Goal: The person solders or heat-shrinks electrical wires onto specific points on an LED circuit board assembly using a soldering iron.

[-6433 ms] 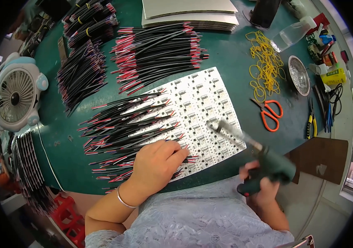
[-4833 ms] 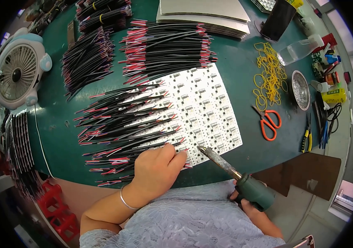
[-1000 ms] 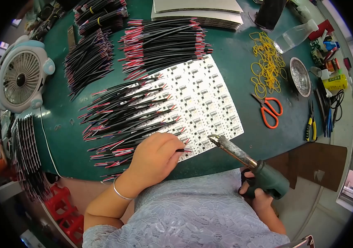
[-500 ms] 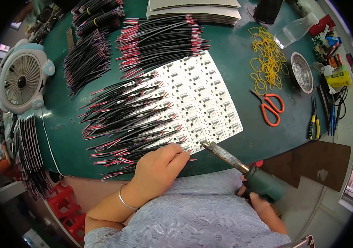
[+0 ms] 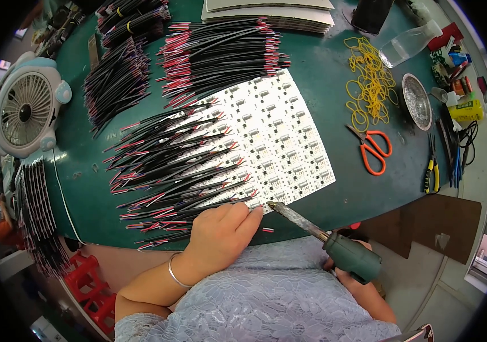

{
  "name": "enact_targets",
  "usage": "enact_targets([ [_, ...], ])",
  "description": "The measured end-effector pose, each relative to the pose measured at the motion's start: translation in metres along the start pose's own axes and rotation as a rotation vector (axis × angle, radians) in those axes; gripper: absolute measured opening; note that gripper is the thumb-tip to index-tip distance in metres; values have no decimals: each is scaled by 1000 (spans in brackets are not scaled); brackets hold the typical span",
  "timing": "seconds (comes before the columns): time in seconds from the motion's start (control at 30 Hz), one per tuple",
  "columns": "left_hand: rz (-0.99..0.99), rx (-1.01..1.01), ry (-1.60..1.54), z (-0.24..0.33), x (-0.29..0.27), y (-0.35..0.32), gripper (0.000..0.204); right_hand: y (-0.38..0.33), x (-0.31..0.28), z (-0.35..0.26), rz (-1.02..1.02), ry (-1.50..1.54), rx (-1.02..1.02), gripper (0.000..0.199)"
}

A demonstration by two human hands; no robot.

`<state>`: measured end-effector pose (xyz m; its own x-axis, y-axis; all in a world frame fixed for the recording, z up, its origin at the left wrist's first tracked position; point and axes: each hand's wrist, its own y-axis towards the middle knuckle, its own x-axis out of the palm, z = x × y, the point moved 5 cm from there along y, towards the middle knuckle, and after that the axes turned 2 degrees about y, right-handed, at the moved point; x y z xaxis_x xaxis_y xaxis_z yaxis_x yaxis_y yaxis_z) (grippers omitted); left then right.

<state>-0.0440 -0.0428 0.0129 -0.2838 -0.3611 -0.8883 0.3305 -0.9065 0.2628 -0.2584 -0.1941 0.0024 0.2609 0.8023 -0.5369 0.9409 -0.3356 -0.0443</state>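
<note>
A white sheet of small circuit boards (image 5: 277, 137) lies on the green table, with black cables (image 5: 169, 165) resting in rows across its left half, their ends bared to thin red and white wires. My left hand (image 5: 221, 233) is closed at the sheet's near edge, its thumb and fingers pinched on a cable that they mostly hide. One short red and white wire end (image 5: 267, 229) shows just right of it. In my right hand (image 5: 357, 279) is a soldering iron (image 5: 352, 256) with a green handle; its tip is at the sheet's near edge, close to my left fingertips.
More cable bundles (image 5: 221, 54) lie behind and to the left. A fan (image 5: 26, 114) stands at the left. On the right are yellow rubber bands (image 5: 369, 82), orange-handled scissors (image 5: 375, 149), a metal bowl (image 5: 416, 101), pliers (image 5: 432, 165) and a clear bottle (image 5: 411, 44).
The soldering iron has shifted left and slightly down, its tip now nearer my left fingers. My left hand has moved slightly to the right and stays closed.
</note>
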Motion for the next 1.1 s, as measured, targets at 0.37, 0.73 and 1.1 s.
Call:
enact_targets([
  [0.37,10,-11,-60,-4,1,0,21,4,3,-2,-12,-36,-70,20],
  [0.73,-22,-29,-66,-3,0,1,21,-12,-1,4,48,207,40,18],
  [1.1,-30,23,-72,-7,3,-2,23,-10,4,6,123,547,242,18],
])
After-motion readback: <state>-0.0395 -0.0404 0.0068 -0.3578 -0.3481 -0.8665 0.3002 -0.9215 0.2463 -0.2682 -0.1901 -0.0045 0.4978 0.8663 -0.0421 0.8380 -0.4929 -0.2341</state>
